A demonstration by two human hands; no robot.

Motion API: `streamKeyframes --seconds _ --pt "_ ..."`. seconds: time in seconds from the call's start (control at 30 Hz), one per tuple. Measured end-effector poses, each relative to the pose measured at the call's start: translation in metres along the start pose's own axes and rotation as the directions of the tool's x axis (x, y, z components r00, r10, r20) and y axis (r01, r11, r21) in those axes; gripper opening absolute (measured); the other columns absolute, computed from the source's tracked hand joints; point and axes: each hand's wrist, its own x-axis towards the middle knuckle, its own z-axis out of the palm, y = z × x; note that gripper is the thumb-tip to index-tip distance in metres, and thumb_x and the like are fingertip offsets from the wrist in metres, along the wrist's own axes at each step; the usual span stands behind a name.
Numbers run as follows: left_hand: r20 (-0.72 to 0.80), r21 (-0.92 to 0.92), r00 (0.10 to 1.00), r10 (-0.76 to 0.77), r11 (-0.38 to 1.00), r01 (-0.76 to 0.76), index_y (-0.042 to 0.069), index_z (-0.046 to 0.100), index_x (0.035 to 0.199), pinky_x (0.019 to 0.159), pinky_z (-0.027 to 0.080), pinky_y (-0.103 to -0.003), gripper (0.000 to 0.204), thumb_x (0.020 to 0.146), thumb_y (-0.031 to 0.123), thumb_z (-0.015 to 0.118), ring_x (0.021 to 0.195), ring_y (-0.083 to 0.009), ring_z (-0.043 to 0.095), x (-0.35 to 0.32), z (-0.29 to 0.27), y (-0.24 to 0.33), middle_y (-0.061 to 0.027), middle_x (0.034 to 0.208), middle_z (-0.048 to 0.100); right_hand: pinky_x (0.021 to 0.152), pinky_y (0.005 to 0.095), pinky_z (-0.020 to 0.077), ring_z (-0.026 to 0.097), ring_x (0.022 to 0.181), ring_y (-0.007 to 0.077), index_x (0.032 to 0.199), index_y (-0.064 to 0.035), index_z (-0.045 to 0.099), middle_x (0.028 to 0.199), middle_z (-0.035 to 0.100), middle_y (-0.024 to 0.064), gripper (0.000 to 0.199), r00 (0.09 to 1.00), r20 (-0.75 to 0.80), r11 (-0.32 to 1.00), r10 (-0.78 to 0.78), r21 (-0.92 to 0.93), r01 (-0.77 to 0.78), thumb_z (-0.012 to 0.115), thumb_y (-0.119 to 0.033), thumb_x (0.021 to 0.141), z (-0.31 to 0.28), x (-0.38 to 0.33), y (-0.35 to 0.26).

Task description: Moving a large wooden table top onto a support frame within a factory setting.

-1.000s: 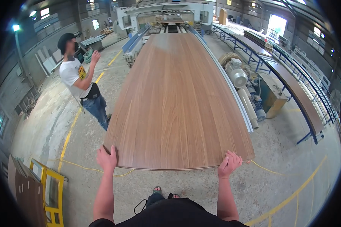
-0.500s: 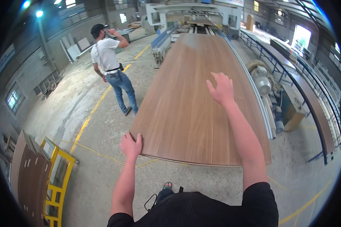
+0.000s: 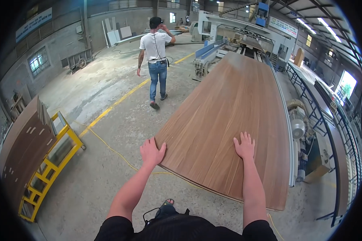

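A long wood-grain panel point(image 3: 217, 132) stretches away from me toward a large machine. My left hand point(image 3: 152, 152) is against its near left corner, thumb apart from the fingers, some of which lie along the edge. Farther right, my right hand point(image 3: 244, 146) lies on the panel's top face, fingers spread and nothing in them. Both forearms come up from the lower edge of the view.
A person point(image 3: 157, 52) in a white shirt walks on the floor to the left. A yellow cart point(image 3: 54, 164) with stacked brown panels point(image 3: 22, 136) stands at the left. The machine point(image 3: 245, 28) is at the far end. A motor point(image 3: 298, 127) and a roller conveyor point(image 3: 309, 90) line the right.
My right hand has come back nearer to me and down onto the panel. My left hand stays at the corner. The person has stepped farther away. The view has turned left.
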Motion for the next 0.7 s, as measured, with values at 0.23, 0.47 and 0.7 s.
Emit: streamKeyframes --seconds 0.23,0.47,0.7 --pt "0.080 0.030 0.997 0.011 0.999 -0.014 0.000 0.057 0.136 0.101 0.043 -0.051 0.070 0.090 0.052 0.066 0.115 -0.0406 0.060 0.000 0.006 0.016 -0.0238 0.121 0.064 0.126 0.0508 0.0203 0.034 0.152 0.0277 0.149 -0.0092 0.052 0.160 0.045 0.0116 0.065 0.995 -0.076 0.996 0.061 0.074 -0.055 0.047 -0.055 0.103 0.000 0.006 0.027" --pt "0.055 0.050 0.998 0.039 0.998 -0.042 0.000 0.055 0.139 0.102 0.042 -0.052 0.071 0.090 0.051 0.065 0.116 -0.0420 0.059 -0.003 0.013 0.013 -0.0259 0.123 0.062 0.124 0.0532 0.0243 0.041 0.148 0.0285 0.136 -0.0095 0.066 0.153 0.053 0.0129 0.056 0.985 -0.165 0.986 0.041 0.168 -0.013 0.053 -0.052 0.101 -0.001 0.004 0.028" --pt "0.070 0.035 0.996 0.054 0.998 -0.057 -0.002 0.055 0.136 0.100 0.043 -0.053 0.070 0.090 0.049 0.067 0.114 -0.0428 0.058 0.004 0.013 0.009 -0.0261 0.120 0.061 0.124 0.0530 0.0248 0.043 0.147 0.0286 0.135 -0.0100 0.067 0.152 0.054 0.0128 0.054 0.981 -0.176 0.977 0.082 0.210 -0.044 0.055 -0.050 0.101 0.004 0.006 0.024"
